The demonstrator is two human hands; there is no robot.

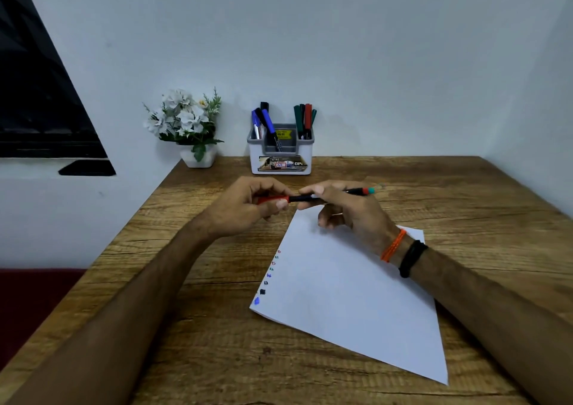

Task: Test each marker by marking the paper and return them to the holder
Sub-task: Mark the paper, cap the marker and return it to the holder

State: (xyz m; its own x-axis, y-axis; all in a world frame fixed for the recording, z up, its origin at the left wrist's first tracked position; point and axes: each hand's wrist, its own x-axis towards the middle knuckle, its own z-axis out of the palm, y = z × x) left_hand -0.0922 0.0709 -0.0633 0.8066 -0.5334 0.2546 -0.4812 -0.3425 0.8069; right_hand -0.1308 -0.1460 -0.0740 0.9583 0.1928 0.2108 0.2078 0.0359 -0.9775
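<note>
Holding one marker point(328, 196) level above the wooden table point(465, 194), both hands meet just in front of the holder point(280, 156).

Left hand point(248, 209): fingers curled, thumb and forefinger pinching the red cap point(269, 200) at the marker's left end. Whether the cap is seated on the barrel or pulled clear cannot be told.

Right hand point(347, 209): fingertips closed round the black barrel near its middle; the rest of the barrel runs out to the right, ending in a red band and a teal tip. An orange thread band point(393, 246) and a black band point(412, 259) sit on this wrist.

Paper point(350, 299): white sheet, lying flat on the table under the right wrist, turned at an angle. Along its left edge runs a column of small test marks point(269, 276), red and green at the top, blue and dark lower down.

Holder: white and grey, standing at the back edge against the wall. Left compartment carries blue and black markers point(265, 122), leaning; right compartment carries green and red markers point(305, 119), upright.

Potted white flowers point(186, 122): in a white pot, left of the holder, at the table's back corner.
</note>
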